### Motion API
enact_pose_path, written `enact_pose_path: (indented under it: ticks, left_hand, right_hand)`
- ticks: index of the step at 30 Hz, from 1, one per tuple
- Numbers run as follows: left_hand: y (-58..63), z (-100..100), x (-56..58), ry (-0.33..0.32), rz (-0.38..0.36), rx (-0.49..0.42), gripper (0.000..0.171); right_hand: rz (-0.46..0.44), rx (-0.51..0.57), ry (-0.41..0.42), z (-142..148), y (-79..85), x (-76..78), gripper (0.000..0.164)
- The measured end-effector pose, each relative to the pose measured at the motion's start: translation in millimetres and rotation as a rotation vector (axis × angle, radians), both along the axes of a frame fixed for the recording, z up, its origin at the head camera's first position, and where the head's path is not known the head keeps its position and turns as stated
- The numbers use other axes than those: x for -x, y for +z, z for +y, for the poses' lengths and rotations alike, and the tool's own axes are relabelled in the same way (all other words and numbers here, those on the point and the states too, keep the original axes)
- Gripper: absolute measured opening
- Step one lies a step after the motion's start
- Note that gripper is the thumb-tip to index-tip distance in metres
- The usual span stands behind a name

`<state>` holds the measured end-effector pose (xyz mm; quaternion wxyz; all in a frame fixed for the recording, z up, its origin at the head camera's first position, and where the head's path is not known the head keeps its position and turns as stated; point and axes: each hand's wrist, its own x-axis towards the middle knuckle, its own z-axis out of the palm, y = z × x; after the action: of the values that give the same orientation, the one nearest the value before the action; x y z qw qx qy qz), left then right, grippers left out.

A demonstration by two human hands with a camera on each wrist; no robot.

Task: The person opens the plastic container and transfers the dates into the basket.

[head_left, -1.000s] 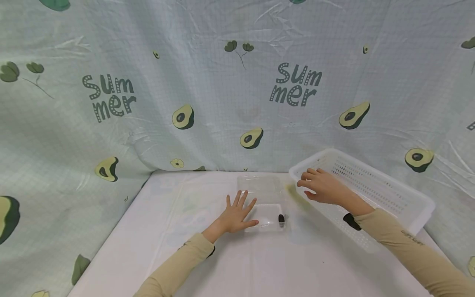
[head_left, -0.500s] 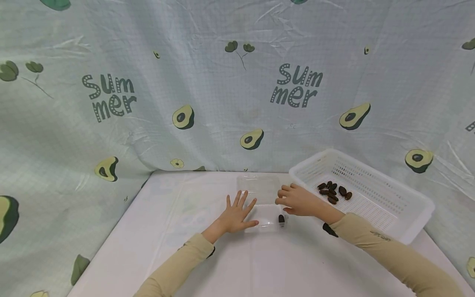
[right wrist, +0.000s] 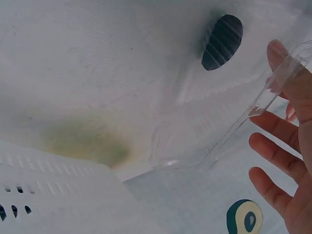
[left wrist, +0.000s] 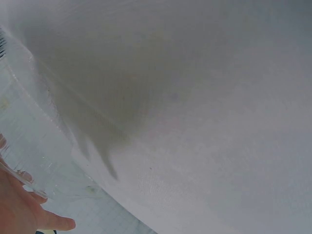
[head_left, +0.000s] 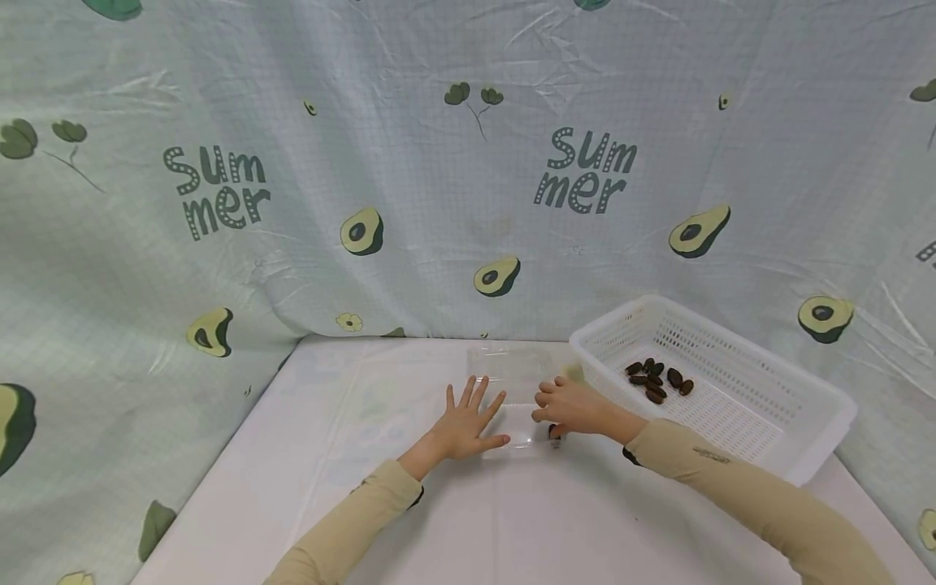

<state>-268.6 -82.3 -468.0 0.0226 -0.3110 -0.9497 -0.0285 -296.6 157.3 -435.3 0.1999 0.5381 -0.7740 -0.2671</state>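
Note:
In the head view, a clear plastic box (head_left: 521, 418) with its lid (head_left: 512, 360) folded back lies on the table. My left hand (head_left: 461, 428) is spread flat at the box's left side. My right hand (head_left: 574, 408) hovers over the box's right side, fingers loosely bent and thumb near a dark oval date (head_left: 553, 431). In the right wrist view, the date (right wrist: 223, 42) shows through the clear wall, apart from the thumb; nothing is seen held in the right hand (right wrist: 287, 126). The left wrist view catches part of the left hand (left wrist: 24, 209) against clear plastic.
A white perforated basket (head_left: 812, 390) stands at the right, with several dark brown dates (head_left: 654, 380) on its floor. White cloth covers the table (head_left: 439, 520). An avocado-print curtain (head_left: 417, 162) hangs behind.
My right hand has moved left from over the basket to the box, bringing its thumb near the date there. The basket's dates came into view. My left hand has stayed put.

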Motion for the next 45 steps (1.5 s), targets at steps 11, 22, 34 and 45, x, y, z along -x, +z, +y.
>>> enact_pose_path:
  ticks: [11,22,34,45]
  left_hand:
    - [-0.2,0.0,-1.4,-0.011,0.005,-0.013,0.072]
    - [-2.9,0.3,0.3,-0.011,0.019,-0.005,0.074]
    - [0.0,1.3,-1.4,-0.005,0.0,0.001,0.072]
    - [-4.6,0.1,3.0,-0.003,0.031,0.016,0.074]
  right_hand:
    - [-0.024,-0.15,-0.036,-10.6,-6.5,3.8,0.032]
    - [-0.112,-0.122,-0.068,-14.8,-14.3,5.0,0.022]
    - [-0.058,-0.099,-0.029,-13.2,-12.7,7.0,0.019]
    - [-0.035,0.027,0.044,-7.3,7.1,0.6,0.021]
